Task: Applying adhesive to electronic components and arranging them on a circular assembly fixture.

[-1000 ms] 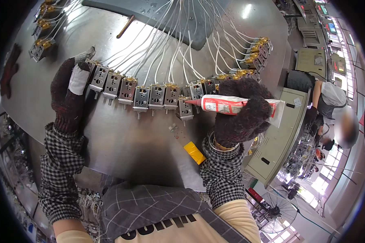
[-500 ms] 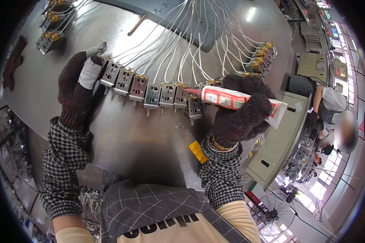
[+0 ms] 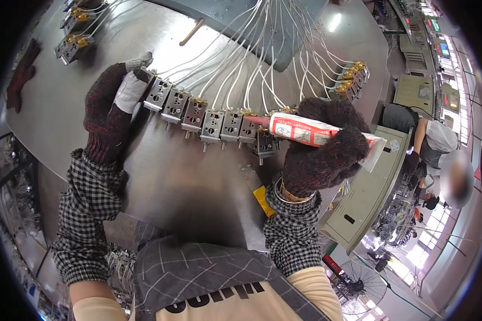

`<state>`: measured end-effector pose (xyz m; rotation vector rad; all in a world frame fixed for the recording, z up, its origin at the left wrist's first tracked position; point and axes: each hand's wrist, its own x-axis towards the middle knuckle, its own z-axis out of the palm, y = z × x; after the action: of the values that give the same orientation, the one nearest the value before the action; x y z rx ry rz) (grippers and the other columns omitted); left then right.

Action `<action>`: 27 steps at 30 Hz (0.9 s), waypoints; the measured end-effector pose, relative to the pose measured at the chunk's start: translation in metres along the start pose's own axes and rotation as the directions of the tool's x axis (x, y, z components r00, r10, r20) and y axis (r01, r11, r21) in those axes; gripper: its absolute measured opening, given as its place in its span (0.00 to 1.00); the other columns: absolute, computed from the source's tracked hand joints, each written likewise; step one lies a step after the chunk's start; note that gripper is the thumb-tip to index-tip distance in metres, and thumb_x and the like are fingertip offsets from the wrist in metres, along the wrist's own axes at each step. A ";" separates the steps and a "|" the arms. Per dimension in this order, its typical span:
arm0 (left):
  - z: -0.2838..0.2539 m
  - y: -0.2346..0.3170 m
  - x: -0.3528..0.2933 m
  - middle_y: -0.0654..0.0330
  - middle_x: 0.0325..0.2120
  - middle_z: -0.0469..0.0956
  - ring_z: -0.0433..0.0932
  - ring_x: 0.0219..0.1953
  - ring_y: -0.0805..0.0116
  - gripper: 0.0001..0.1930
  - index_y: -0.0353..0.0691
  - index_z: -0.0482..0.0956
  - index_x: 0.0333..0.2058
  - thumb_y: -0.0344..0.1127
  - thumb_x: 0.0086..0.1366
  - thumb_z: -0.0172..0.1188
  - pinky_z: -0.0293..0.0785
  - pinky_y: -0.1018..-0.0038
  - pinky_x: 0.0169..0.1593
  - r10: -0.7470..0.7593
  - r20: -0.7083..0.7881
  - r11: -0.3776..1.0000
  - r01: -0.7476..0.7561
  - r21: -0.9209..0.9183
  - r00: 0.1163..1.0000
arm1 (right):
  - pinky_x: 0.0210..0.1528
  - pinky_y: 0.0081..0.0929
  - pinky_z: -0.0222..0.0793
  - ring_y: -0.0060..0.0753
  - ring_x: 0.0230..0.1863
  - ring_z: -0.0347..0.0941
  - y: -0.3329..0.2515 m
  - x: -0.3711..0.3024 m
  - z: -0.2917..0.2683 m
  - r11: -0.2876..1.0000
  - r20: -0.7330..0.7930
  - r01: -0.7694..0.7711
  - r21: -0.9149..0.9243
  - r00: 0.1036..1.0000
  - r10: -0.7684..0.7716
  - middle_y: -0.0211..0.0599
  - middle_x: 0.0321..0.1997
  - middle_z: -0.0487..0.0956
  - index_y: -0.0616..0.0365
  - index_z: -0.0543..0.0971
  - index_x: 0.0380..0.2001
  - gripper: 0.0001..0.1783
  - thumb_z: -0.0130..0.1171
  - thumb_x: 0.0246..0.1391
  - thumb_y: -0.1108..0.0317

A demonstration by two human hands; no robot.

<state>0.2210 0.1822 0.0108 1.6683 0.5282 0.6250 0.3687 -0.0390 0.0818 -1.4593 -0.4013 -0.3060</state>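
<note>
My right hand (image 3: pixel 326 150), in a dark maroon knit glove, is closed around a white-and-red squeeze tube (image 3: pixel 305 130). The tube lies nearly level, its red tapered nozzle pointing left over a row of small metal boxes (image 3: pixel 212 126). These boxes have short shafts at the front, brass-coloured parts on top and thin white leads running back. At the row's left end is my left hand (image 3: pixel 110 104), in a similar glove with white fingertips. Its fingers are bent but apart, with the thumb against the end box (image 3: pixel 158 94). The tube hides some boxes on the right.
The row stands on a shiny metal table (image 3: pixel 182 182). A dark grey mat (image 3: pixel 219 13) lies behind, near a brown stick (image 3: pixel 191 32). More boxes (image 3: pixel 353 80) sit far right, others (image 3: pixel 74 48) far left. A yellow-ended strip (image 3: pixel 261 198) lies by my right wrist. Another person (image 3: pixel 434 134) is at the right.
The view has shifted slightly, so the table and row sit farther right. The tube's nozzle has moved a little left relative to the boxes. Both hands keep nearly the same pose.
</note>
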 end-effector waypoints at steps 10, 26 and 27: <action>-0.007 0.003 0.000 0.52 0.49 0.78 0.77 0.49 0.68 0.20 0.29 0.73 0.55 0.37 0.71 0.53 0.71 0.71 0.56 -0.019 0.047 0.997 0.023 -0.077 0.999 | 0.31 0.44 0.81 0.45 0.30 0.78 0.000 -0.013 0.013 0.994 0.018 -0.096 0.050 0.995 0.096 0.47 0.36 0.77 0.71 0.74 0.40 0.30 0.60 0.58 0.47; -0.001 0.021 0.018 0.55 0.39 0.82 0.81 0.41 0.66 0.41 0.36 0.73 0.58 0.40 0.45 0.78 0.77 0.70 0.46 0.206 0.465 0.971 -0.238 0.010 0.861 | 0.26 0.27 0.76 0.34 0.29 0.78 -0.005 0.013 -0.022 0.219 0.454 0.768 -0.602 0.555 -0.697 0.44 0.39 0.79 0.61 0.68 0.52 0.24 0.65 0.54 0.76; 0.002 0.023 0.018 0.55 0.39 0.82 0.81 0.41 0.66 0.41 0.36 0.73 0.58 0.40 0.45 0.78 0.77 0.70 0.46 0.210 0.476 0.971 -0.241 0.004 0.854 | 0.27 0.28 0.76 0.35 0.29 0.79 0.000 0.010 -0.023 0.275 0.406 0.747 -0.605 0.587 -0.701 0.44 0.39 0.79 0.61 0.68 0.52 0.23 0.65 0.54 0.76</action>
<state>0.2360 0.1886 0.0354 1.8798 -0.0053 0.3442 0.3791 -0.0615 0.0847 -1.9991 -1.1203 -1.3334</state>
